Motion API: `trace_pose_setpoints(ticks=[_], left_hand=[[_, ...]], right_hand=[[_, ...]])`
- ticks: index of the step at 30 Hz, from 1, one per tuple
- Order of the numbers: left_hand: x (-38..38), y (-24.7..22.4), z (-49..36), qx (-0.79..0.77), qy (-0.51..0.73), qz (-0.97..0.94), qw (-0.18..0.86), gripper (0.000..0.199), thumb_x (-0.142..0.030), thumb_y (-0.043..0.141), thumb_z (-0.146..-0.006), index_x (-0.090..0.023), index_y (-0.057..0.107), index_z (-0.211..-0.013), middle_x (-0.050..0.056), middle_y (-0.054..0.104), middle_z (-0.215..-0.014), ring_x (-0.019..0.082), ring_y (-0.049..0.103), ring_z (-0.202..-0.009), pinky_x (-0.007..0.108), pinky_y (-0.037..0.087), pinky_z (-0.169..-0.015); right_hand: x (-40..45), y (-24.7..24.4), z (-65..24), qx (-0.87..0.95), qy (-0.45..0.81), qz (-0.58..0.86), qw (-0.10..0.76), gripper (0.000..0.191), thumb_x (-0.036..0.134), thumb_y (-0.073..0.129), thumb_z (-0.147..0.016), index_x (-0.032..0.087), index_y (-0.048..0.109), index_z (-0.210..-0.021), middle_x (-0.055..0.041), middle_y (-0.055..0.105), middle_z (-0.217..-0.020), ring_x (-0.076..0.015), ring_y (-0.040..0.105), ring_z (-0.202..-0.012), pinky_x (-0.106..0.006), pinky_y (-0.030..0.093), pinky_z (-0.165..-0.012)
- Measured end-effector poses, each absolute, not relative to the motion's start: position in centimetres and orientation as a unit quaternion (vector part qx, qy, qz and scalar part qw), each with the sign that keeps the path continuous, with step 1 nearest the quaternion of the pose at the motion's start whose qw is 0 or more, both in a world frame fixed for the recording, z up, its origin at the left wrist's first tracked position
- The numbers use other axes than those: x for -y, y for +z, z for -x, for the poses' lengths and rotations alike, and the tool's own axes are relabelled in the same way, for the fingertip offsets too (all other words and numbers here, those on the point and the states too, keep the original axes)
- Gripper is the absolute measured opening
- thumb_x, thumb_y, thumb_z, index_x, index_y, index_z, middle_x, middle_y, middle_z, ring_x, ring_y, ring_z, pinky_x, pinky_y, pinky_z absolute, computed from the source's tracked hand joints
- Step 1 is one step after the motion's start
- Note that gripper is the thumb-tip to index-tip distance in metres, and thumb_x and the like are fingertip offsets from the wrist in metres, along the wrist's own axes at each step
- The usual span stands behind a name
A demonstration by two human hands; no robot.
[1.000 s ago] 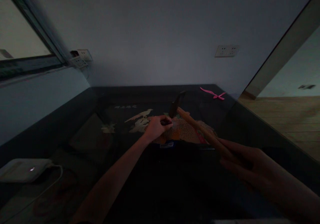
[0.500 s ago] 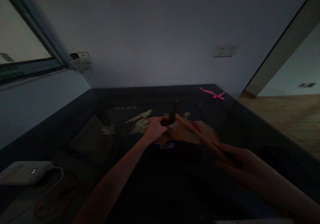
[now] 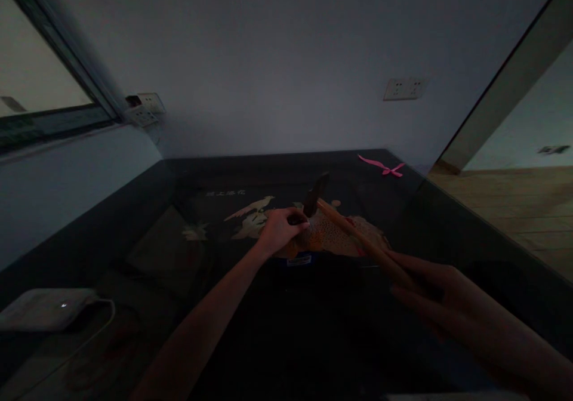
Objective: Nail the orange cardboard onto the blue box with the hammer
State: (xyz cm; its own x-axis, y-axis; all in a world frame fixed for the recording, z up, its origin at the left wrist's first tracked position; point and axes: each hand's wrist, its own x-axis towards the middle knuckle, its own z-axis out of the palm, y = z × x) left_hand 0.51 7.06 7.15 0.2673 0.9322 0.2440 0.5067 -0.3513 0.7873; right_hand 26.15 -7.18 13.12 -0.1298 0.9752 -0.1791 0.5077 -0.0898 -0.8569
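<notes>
My right hand (image 3: 441,296) grips the wooden handle of a hammer (image 3: 358,237). Its dark head (image 3: 316,196) hovers just above and beside the fingertips of my left hand (image 3: 282,228). The left thumb and forefinger are pinched together over a speckled brown and orange piece (image 3: 329,234) with some red on it; whatever they hold is too small and dark to make out. Under the near edge of that piece shows a blue item with a white label (image 3: 299,261).
The dark table (image 3: 268,329) has an inlaid pale bird (image 3: 250,208) on its top. A pink ribbon (image 3: 385,167) lies at the back right. On the left sits a white device (image 3: 49,308) with a cable. A wall stands behind, with sockets (image 3: 404,89).
The hammer head has risen slightly and tipped to the right, away from my left fingertips. My left hand stays in place, still pinched.
</notes>
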Motion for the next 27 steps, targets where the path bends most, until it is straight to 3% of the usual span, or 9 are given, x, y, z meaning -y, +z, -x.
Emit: trace_pose_setpoints(ticks=[3,8,13,19,27], left_hand=[[-7.02,7.23,-0.62,-0.487,0.361,-0.733,0.308,0.005,-0.017,0.067,-0.074,-0.015,0.067,-0.079,0.003,0.072,-0.082,0.017,0.066,-0.075,0.028,0.051,-0.073],[-7.21,6.95,-0.54,-0.489,0.363,-0.736,0.296,0.01,-0.018,0.067,-0.073,-0.015,0.068,-0.082,0.003,0.072,-0.082,0.017,0.066,-0.076,0.027,0.051,-0.072],[-7.14,6.97,-0.57,-0.48,0.37,-0.732,0.313,0.006,-0.018,0.066,-0.073,-0.015,0.067,-0.077,0.004,0.071,-0.079,0.016,0.066,-0.073,0.026,0.051,-0.071],[-6.97,7.36,-0.65,-0.49,0.362,-0.733,0.302,0.007,-0.018,0.066,-0.072,-0.015,0.068,-0.079,0.003,0.071,-0.08,0.017,0.066,-0.075,0.027,0.051,-0.07],[-6.97,7.44,-0.76,-0.494,0.363,-0.727,0.308,0.005,-0.018,0.068,-0.072,-0.015,0.067,-0.076,0.004,0.071,-0.079,0.016,0.066,-0.073,0.027,0.051,-0.07]], right_hand=[[7.29,13.25,-26.31,0.638,0.413,0.592,0.267,0.057,0.043,0.059,-0.08,0.02,0.054,-0.132,0.0042,0.048,-0.059,-0.0088,0.039,-0.044,-0.017,0.033,-0.035],[7.3,13.21,-26.02,0.641,0.434,0.593,0.224,0.053,0.042,0.057,-0.082,0.019,0.055,-0.13,0.0017,0.052,-0.067,-0.0103,0.043,-0.05,-0.02,0.038,-0.04],[7.57,13.13,-25.92,0.632,0.43,0.59,0.26,0.058,0.046,0.057,-0.082,0.02,0.051,-0.133,0.0044,0.044,-0.063,-0.0091,0.037,-0.047,-0.018,0.031,-0.037],[7.47,12.8,-25.96,0.629,0.438,0.602,0.222,0.057,0.041,0.058,-0.081,0.016,0.052,-0.132,0.0029,0.048,-0.065,-0.0099,0.04,-0.05,-0.019,0.034,-0.039],[7.46,13.05,-26.15,0.625,0.43,0.599,0.258,0.058,0.044,0.06,-0.079,0.021,0.053,-0.132,0.0029,0.049,-0.064,-0.0105,0.041,-0.047,-0.02,0.036,-0.038]])
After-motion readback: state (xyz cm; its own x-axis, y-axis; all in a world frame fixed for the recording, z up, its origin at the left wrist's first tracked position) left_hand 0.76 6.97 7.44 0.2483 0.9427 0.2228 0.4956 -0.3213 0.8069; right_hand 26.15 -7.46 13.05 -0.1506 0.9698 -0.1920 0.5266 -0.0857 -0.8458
